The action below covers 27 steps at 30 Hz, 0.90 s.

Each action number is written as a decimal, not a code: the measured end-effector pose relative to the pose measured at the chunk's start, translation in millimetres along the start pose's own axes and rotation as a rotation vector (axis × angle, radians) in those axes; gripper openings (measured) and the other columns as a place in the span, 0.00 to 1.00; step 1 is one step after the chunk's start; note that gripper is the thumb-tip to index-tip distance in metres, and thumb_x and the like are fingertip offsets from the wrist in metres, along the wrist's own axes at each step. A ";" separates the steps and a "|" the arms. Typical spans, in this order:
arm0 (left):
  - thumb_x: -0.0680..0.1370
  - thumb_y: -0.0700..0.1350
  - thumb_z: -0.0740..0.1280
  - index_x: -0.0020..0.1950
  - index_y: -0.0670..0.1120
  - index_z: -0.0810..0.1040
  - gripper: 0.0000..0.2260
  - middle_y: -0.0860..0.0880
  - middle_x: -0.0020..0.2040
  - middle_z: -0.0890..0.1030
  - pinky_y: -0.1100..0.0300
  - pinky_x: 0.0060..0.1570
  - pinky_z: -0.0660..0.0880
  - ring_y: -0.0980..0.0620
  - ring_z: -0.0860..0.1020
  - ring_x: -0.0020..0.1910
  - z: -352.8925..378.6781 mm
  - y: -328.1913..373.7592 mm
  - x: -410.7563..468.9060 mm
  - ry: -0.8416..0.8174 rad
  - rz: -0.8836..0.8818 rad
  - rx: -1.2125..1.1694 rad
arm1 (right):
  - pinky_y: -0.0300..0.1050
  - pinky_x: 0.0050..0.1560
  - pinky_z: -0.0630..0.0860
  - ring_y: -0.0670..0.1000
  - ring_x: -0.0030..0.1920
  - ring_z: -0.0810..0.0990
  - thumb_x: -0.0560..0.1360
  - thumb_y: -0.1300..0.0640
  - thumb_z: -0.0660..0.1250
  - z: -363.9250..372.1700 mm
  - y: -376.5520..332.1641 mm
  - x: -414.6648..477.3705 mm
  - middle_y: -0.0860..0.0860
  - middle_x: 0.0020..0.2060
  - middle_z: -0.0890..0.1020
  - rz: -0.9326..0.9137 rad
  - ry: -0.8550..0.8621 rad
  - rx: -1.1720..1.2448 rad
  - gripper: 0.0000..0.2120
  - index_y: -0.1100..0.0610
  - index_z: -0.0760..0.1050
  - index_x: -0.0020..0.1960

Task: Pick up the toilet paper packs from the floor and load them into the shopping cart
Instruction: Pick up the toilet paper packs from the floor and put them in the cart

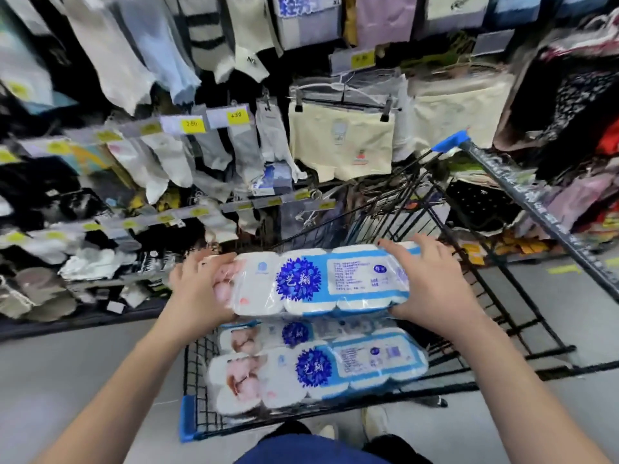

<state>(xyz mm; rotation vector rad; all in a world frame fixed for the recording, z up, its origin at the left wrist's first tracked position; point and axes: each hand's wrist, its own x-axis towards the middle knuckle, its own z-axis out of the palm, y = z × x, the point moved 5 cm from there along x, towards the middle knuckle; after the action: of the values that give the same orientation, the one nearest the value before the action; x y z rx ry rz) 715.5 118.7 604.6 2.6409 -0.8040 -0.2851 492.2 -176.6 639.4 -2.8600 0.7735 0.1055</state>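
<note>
Right now I am holding a toilet paper pack level above the shopping cart. My left hand is gripping one end and my right hand is clasping the other, fingers curled over the top. Beneath it, a front pack is lying in the wire basket, and a rear pack, mostly hidden, seems to be the same kind. The cart is standing on a grey floor, nosing toward blurred racks of hanging socks with yellow price tags.
</note>
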 end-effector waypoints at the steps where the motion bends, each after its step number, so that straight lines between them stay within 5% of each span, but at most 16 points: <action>1: 0.58 0.61 0.79 0.72 0.60 0.68 0.44 0.46 0.71 0.64 0.43 0.75 0.54 0.41 0.59 0.74 5.9 -3.5 0.9 -0.006 -0.036 0.009 | 0.58 0.73 0.65 0.62 0.73 0.62 0.59 0.40 0.77 7.0 2.3 9.2 0.59 0.74 0.62 -0.020 -0.018 -0.008 0.54 0.40 0.54 0.79; 8: 0.59 0.56 0.80 0.74 0.63 0.63 0.46 0.49 0.74 0.59 0.39 0.73 0.58 0.37 0.55 0.75 54.8 -19.0 6.5 -0.102 -0.266 0.038 | 0.58 0.71 0.66 0.62 0.73 0.62 0.60 0.38 0.76 57.0 20.7 57.4 0.58 0.75 0.60 -0.118 -0.121 0.014 0.54 0.41 0.53 0.79; 12: 0.61 0.56 0.73 0.75 0.60 0.63 0.43 0.44 0.74 0.60 0.41 0.74 0.52 0.40 0.55 0.76 86.9 -20.9 7.9 -0.146 -0.307 0.056 | 0.57 0.69 0.67 0.62 0.70 0.64 0.60 0.38 0.76 90.8 25.8 70.1 0.57 0.72 0.61 -0.136 -0.171 0.000 0.53 0.40 0.53 0.79; 16: 0.70 0.46 0.72 0.75 0.60 0.62 0.36 0.44 0.75 0.58 0.42 0.72 0.59 0.36 0.57 0.73 108.4 -27.1 0.6 -0.184 -0.395 0.082 | 0.54 0.70 0.67 0.60 0.71 0.63 0.61 0.39 0.77 123.4 23.2 71.1 0.57 0.73 0.60 -0.140 -0.238 0.009 0.54 0.41 0.52 0.80; 27: 0.74 0.48 0.73 0.79 0.60 0.56 0.39 0.45 0.81 0.49 0.38 0.77 0.53 0.32 0.47 0.78 128.6 -48.0 -15.2 -0.309 -0.452 0.174 | 0.54 0.76 0.63 0.62 0.77 0.56 0.64 0.40 0.77 181.2 12.1 68.8 0.56 0.78 0.54 -0.128 -0.447 0.073 0.57 0.42 0.46 0.82</action>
<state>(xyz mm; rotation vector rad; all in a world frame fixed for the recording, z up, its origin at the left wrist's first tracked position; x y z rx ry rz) 689.3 128.0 469.3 2.9653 -0.3115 -0.7895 541.4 -186.7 451.9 -2.6554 0.4895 0.6565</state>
